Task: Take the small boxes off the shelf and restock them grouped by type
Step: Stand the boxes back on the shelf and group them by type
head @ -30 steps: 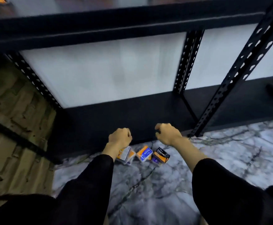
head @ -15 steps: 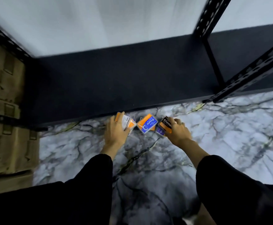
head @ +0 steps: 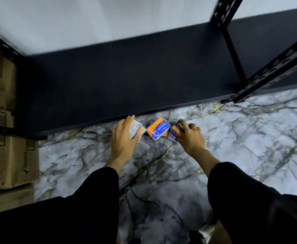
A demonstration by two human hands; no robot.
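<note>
Several small boxes lie on the marble floor just in front of the bottom shelf (head: 126, 73), which is black and bare. My left hand (head: 122, 140) grips a white and orange box (head: 135, 129) at the left of the group. An orange and blue box marked "Round" (head: 157, 129) lies untouched in the middle. My right hand (head: 191, 137) curls over a black and orange box marked "Charc" (head: 178, 127), which sits on a purple box (head: 172, 136).
Brown cardboard cartons (head: 5, 147) are stacked at the left against the rack. A perforated black upright (head: 274, 67) stands at the right, another (head: 221, 13) at the back. The marble floor (head: 250, 138) spreads to the right and towards me.
My view has dropped from the rack to the floor. Both hands went down from fists near the shelf edge onto the boxes, left onto the white and orange one, right onto the black one.
</note>
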